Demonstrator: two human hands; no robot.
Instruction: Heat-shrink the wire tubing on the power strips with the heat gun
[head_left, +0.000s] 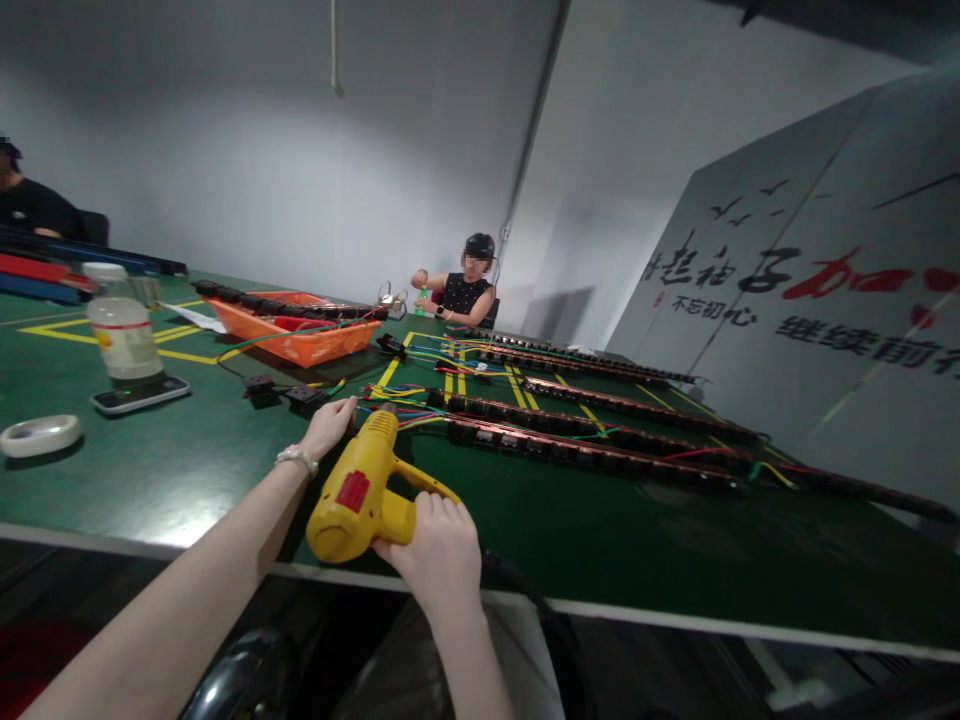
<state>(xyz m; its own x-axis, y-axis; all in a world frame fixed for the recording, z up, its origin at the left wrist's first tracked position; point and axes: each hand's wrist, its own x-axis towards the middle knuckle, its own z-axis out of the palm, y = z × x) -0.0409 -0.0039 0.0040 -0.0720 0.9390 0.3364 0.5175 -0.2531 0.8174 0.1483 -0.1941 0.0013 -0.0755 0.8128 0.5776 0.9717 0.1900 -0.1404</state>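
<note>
My right hand (pixel 444 545) is wrapped round the handle of a yellow heat gun (pixel 346 505). The gun's nozzle points away from me, toward a bundle of coloured wires (pixel 414 413). Just left of the nozzle, my left hand (pixel 328 428) is closed, its fingertips pinching at the ends of these wires; the gun partly hides the spot. The wires lead right into a long dark strip with copper-coloured bars (pixel 555 446). Black connectors (pixel 304 397) on a cable lie just beyond my left hand.
More long strips (pixel 637 400) lie across the green table (pixel 600 540). An orange basket (pixel 300 348) holds further strips. At left are a bottle (pixel 124 335), a phone (pixel 141 395) and a tape roll (pixel 41 437). One person (pixel 469 295) sits opposite, another (pixel 34 205) far left.
</note>
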